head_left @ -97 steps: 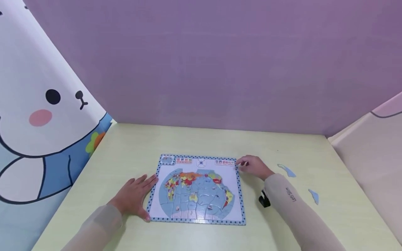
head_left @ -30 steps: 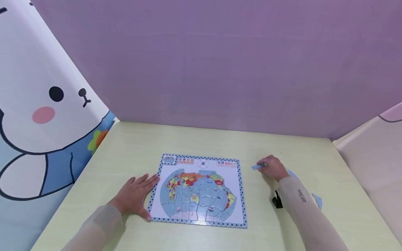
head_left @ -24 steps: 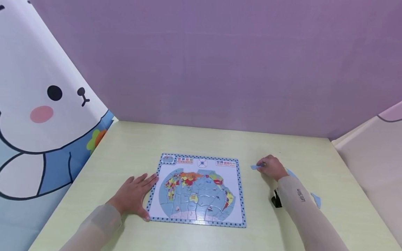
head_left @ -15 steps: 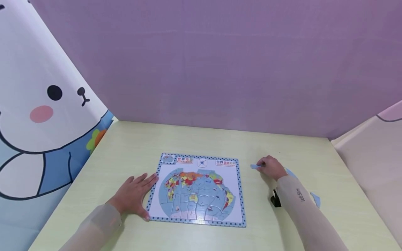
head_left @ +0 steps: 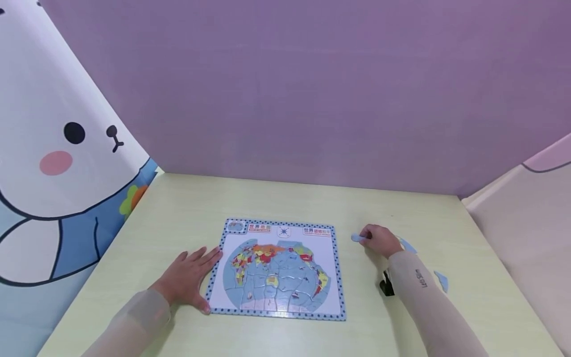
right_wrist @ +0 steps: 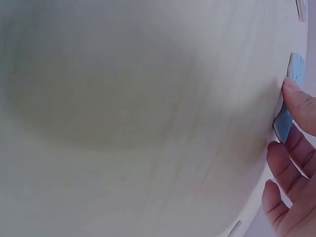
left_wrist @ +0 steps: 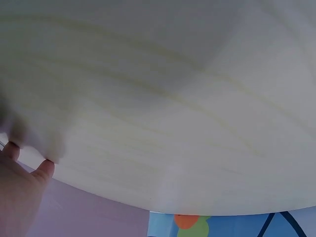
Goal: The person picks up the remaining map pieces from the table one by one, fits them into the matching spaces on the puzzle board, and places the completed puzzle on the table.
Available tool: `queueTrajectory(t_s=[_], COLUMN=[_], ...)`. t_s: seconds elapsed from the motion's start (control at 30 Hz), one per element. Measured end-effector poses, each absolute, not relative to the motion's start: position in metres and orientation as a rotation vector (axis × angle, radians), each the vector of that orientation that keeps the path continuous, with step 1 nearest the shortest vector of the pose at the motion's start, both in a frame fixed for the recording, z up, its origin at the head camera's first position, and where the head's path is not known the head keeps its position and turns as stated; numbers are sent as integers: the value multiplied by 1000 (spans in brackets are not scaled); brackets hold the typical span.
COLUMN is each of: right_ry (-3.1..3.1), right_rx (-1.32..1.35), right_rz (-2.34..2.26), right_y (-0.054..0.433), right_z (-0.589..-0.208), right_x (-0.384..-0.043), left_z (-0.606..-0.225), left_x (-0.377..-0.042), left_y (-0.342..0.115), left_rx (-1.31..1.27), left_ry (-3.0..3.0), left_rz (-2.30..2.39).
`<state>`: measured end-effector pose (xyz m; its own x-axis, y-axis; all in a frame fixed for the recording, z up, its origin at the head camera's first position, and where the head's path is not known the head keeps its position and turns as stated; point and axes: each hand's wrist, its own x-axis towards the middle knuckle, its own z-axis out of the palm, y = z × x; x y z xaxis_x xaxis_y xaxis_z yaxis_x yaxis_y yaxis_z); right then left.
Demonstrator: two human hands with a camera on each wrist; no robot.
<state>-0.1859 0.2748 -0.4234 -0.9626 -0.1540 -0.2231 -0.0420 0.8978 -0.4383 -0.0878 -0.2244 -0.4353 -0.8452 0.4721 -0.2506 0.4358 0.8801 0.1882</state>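
A world map jigsaw puzzle board with a blue dotted border lies on the table, mostly filled with pieces. Along its left edge rests my left hand, fingers spread and touching the border. To the right of the board, my right hand pinches a small blue puzzle piece just above or on the table; which of these cannot be told. The right wrist view shows that puzzle piece between thumb and fingers. In the left wrist view only part of the left hand appears.
Two loose blue pieces, an upper piece partly behind the right wrist and a lower piece, lie on the table right of the board. A black device sits at the right wrist. A purple backdrop stands behind.
Around three seconds ago my right hand was at the board's upper right corner; it has since moved right and now holds a blue puzzle piece. My left hand has stayed in place.
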Motion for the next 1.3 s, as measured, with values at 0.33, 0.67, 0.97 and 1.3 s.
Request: queueTrajectory(t_s=[0.33, 0.67, 0.97, 1.3], right_ry=[2794, 2770, 2754, 2736], right_rx=[-183, -200, -220, -235], right_rz=[-698, -703, -759, -840], right_y=[274, 268, 261, 250], right_z=[-425, -418, -415, -416], right_x=[-185, -186, -182, -178], left_z=[-434, -434, -436, -432], left_x=[-87, -86, -86, -87], left_y=[-226, -224, -222, -222], left_rx=[666, 685, 686, 647], left_ry=[2767, 2777, 2777, 2742], left_rz=[158, 182, 193, 203])
